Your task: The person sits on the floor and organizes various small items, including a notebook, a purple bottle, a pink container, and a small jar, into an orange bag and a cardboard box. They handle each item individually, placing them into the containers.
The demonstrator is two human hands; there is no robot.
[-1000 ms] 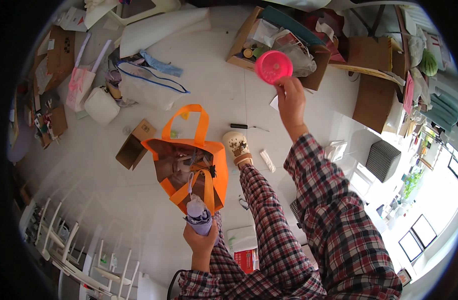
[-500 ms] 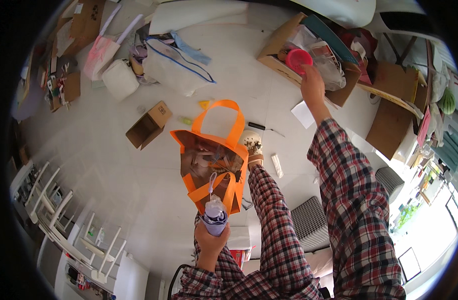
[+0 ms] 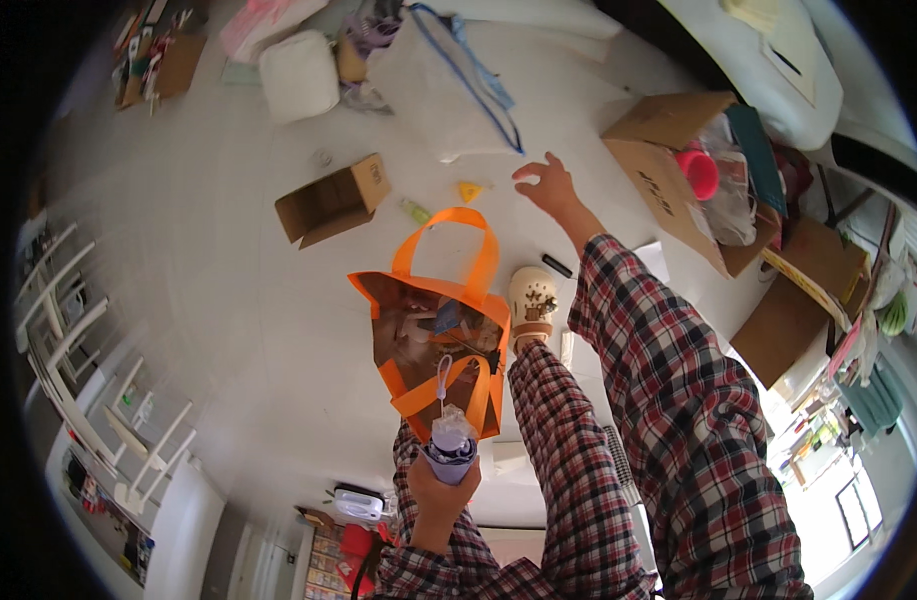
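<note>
White floor was a mess of boxes and bags. Left hand was clenched round a folded purple umbrella just near the orange tote bag; looked light and soft, best gripped mid-body. Right hand hovered released, fingers spread.

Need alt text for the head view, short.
Seen from above, the left hand holds a folded lilac umbrella over an open orange tote bag on a white floor. The right hand is empty and open, beside a cardboard box.
</note>
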